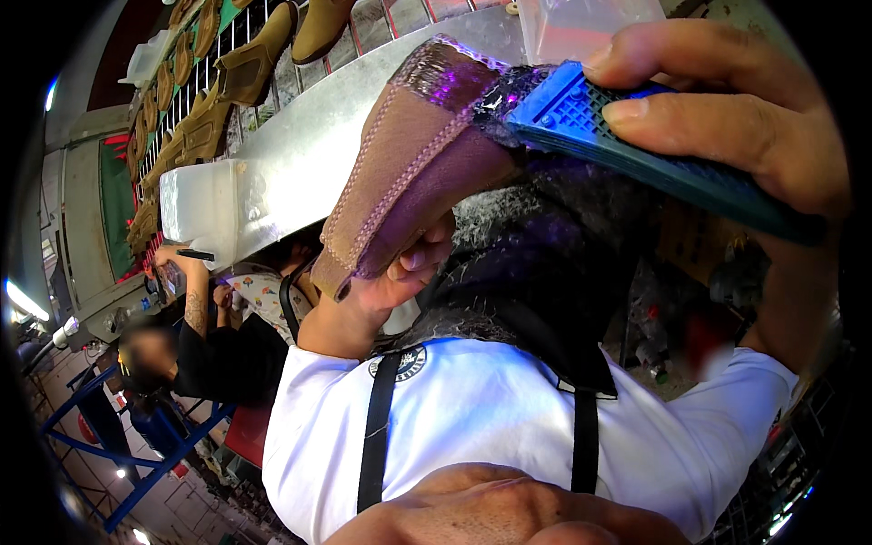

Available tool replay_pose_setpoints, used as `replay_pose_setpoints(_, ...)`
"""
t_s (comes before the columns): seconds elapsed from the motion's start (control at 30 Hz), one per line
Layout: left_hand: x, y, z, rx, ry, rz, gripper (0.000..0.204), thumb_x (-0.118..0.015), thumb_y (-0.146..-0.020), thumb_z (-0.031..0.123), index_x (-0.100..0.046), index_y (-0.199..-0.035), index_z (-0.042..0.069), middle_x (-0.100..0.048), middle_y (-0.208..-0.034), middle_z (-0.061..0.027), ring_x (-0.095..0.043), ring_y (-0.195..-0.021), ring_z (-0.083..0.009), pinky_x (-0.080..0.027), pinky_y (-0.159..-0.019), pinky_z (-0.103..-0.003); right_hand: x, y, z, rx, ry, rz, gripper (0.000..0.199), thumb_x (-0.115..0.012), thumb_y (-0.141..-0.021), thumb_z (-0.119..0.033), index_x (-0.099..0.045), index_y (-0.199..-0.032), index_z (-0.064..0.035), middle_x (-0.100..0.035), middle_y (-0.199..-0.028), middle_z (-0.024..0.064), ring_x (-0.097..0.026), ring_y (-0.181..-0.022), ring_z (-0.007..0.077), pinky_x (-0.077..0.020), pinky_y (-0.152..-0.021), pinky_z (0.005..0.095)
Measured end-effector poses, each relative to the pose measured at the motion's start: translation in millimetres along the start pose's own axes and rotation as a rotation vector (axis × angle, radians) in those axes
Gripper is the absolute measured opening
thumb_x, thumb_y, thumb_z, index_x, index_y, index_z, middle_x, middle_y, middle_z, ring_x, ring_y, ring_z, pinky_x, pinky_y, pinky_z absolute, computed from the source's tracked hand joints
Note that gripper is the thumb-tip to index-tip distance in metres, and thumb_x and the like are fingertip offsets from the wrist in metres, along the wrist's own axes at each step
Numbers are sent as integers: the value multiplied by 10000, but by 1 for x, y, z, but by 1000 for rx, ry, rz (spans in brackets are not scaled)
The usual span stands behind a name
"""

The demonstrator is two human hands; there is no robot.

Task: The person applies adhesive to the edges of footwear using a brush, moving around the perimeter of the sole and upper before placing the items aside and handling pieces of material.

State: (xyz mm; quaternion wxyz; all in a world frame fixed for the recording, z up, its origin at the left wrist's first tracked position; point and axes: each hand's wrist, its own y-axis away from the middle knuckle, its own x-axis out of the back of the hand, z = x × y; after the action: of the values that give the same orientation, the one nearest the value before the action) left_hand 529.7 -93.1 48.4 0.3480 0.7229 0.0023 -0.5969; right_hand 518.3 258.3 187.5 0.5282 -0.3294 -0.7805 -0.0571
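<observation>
My right hand (727,100) is at the top right, shut on a blue ribbed plastic tool (636,145). The tool's tip touches the shiny, purple-lit top rim of a mauve suede boot (409,173). A hand (400,272) grips the boot from below; its forearm runs to the white sleeve of a person (490,409) in a white shirt with black apron straps, right in front of me. That person's dark hair (536,263) sits under the tool. My left hand (490,509) is a close, blurred shape at the bottom edge, touching nothing I can see.
A wire rack (236,36) holds several tan boots at the top left. A metal table surface (309,136) below it carries white plastic containers (200,209). Another person in black (218,354) sits at the left beside a blue frame (136,454).
</observation>
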Motion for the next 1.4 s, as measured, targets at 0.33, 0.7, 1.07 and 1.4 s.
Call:
replay_pose_setpoints(0.33, -10, 9, -27, 141, 173, -83, 509, -539, -1041, 276, -437, -1448, -13, -511, -859, -122, -537, -558, -119, -437, -351, -186, -10, -5, 7, 63, -66, 37, 239, -696, -895, -49, -702, -1124, 16, -644, -1231, 271, -689, -1097, 366, -577, -929, 400)
replay_pose_setpoints(0.7, 4, 10, -29, 97, 102, 15, 467, -546, -1044, 271, -435, -1407, -2, -529, -851, -120, -566, -533, -143, -486, -380, -212, -58, 32, 23, -76, -487, 176, 212, -723, -865, -43, -746, -1073, -8, -689, -1122, 267, -710, -1045, 360, -591, -897, 405)
replay_pose_setpoints(1.07, -31, -18, 40, -691, -1031, -23, 961, -801, -821, 224, -281, -1596, -4, -508, -1497, -171, -544, -1326, -230, -414, -1123, -346, -125, 30, 28, -451, -1240, 831, 459, -633, -967, -176, -551, -1288, 141, -679, -1017, 223, -635, -738, 198, -522, -555, 321)
replay_pose_setpoints(1.4, -44, -15, 41, -670, -979, 48, 1104, -869, -710, 121, -232, -1596, -44, -443, -1551, -179, -464, -1411, -248, -326, -1191, -371, -105, 0, 14, -54, -482, 509, 352, -772, -892, -222, -685, -1091, 55, -712, -973, 239, -713, -762, 263, -581, -637, 338)
